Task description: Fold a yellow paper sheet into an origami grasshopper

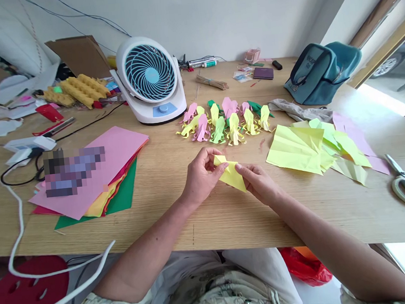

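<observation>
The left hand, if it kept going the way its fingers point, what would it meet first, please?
Probably the right hand: the left hand points rightward across the folded yellow paper they both pinch, though depth is unclear.

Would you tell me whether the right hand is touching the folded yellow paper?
Touching: the head view shows the right hand pinching the folded yellow paper at its right edge, fingertips directly on it.

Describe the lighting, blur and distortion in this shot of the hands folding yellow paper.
Head view: daylight from the window at right overexposes that edge; the yellow paper, held by left hand and right hand, is sharp and evenly lit; wide-angle lens bows the table edge; a pixelated patch masks part of the pink sheet.
</observation>
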The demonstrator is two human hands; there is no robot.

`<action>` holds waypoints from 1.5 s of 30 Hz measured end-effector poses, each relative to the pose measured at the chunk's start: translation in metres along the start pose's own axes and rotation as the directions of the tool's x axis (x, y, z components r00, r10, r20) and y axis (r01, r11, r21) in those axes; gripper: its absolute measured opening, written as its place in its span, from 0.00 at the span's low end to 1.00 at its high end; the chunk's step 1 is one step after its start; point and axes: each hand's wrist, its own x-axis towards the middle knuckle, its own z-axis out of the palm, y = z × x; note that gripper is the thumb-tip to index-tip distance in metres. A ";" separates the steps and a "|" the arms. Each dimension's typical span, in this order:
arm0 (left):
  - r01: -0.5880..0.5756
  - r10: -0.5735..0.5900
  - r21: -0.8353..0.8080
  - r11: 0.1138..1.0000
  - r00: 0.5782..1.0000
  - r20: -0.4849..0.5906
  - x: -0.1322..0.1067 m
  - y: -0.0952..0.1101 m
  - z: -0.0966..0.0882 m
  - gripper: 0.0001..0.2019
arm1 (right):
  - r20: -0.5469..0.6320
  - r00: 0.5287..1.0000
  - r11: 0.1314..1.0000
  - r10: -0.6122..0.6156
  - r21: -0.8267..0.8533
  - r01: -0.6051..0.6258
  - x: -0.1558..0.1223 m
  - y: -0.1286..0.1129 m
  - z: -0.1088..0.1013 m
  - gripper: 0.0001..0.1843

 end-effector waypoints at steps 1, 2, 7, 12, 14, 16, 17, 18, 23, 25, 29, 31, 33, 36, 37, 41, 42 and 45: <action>0.001 -0.001 0.003 1.000 1.000 0.001 0.000 0.001 0.000 0.10 | 0.037 0.999 1.000 0.019 0.016 -0.019 0.000 0.000 0.000 0.27; 0.001 -0.001 0.007 1.000 1.000 0.002 -0.001 0.001 0.000 0.10 | 0.070 0.997 0.999 0.035 0.033 -0.038 0.000 0.000 0.000 0.26; -0.010 0.010 0.065 0.998 1.000 0.006 -0.003 0.002 0.000 0.10 | 0.045 0.997 0.997 0.054 0.053 -0.057 0.001 -0.002 0.003 0.23; -0.016 0.017 0.108 0.994 1.000 -0.006 -0.003 0.006 0.001 0.10 | 0.012 1.000 1.000 0.014 0.019 -0.014 0.001 -0.005 0.006 0.24; -0.031 0.033 0.116 0.993 0.999 -0.011 -0.004 0.009 0.000 0.10 | 0.008 1.000 1.000 -0.009 -0.002 0.009 0.000 -0.006 0.007 0.24; -0.065 0.068 0.133 0.989 0.998 -0.016 -0.006 0.011 0.000 0.10 | -0.008 0.999 0.998 -0.046 -0.032 0.046 -0.001 -0.006 0.007 0.24; -0.087 0.090 0.137 0.987 0.996 -0.016 -0.007 0.012 0.000 0.11 | -0.018 0.997 0.996 -0.071 -0.048 0.071 -0.001 -0.006 0.008 0.23; -0.109 0.112 0.136 0.985 0.994 -0.014 -0.008 0.013 -0.001 0.12 | -0.027 0.995 0.993 -0.100 -0.063 0.098 -0.002 -0.006 0.008 0.23; -0.162 0.161 0.059 0.985 0.987 0.016 -0.010 0.013 -0.002 0.16 | -0.038 0.965 0.960 -0.260 -0.118 0.254 -0.005 -0.003 0.008 0.19; -0.194 0.193 0.068 0.979 0.981 0.028 -0.011 0.014 -0.002 0.11 | -0.032 0.948 0.942 -0.317 -0.128 0.310 -0.007 -0.001 0.007 0.15; -0.320 0.317 0.150 0.935 0.947 0.047 -0.012 0.017 -0.002 0.06 | 0.008 0.924 0.915 -0.382 -0.138 0.380 -0.009 0.001 0.006 0.09; -0.372 0.370 0.179 0.911 0.928 0.045 -0.013 0.019 -0.002 0.05 | 0.019 0.921 0.911 -0.389 -0.143 0.388 -0.009 0.001 0.006 0.09; -0.401 0.400 0.198 0.894 0.915 0.050 -0.014 0.019 -0.003 0.04 | 0.023 0.919 0.907 -0.393 -0.151 0.392 -0.008 0.001 0.006 0.10; -0.428 0.424 0.222 0.876 0.903 0.070 -0.015 0.020 -0.004 0.03 | 0.036 0.904 0.889 -0.427 -0.170 0.426 -0.008 0.002 0.006 0.10; -0.436 0.430 0.227 0.871 0.900 0.078 -0.015 0.020 -0.005 0.03 | 0.039 0.896 0.880 -0.441 -0.175 0.441 -0.008 0.002 0.005 0.10; -0.433 0.420 0.233 0.871 0.901 0.105 -0.015 0.020 -0.005 0.02 | 0.038 0.880 0.858 -0.474 -0.203 0.471 -0.009 0.002 0.004 0.09; -0.425 0.410 0.230 0.876 0.905 0.110 -0.015 0.020 -0.005 0.02 | 0.041 0.877 0.854 -0.478 -0.212 0.475 -0.010 0.002 0.004 0.09; -0.403 0.388 0.198 0.893 0.915 0.111 -0.015 0.020 -0.005 0.02 | 0.062 0.865 0.837 -0.497 -0.228 0.497 -0.010 0.002 0.004 0.10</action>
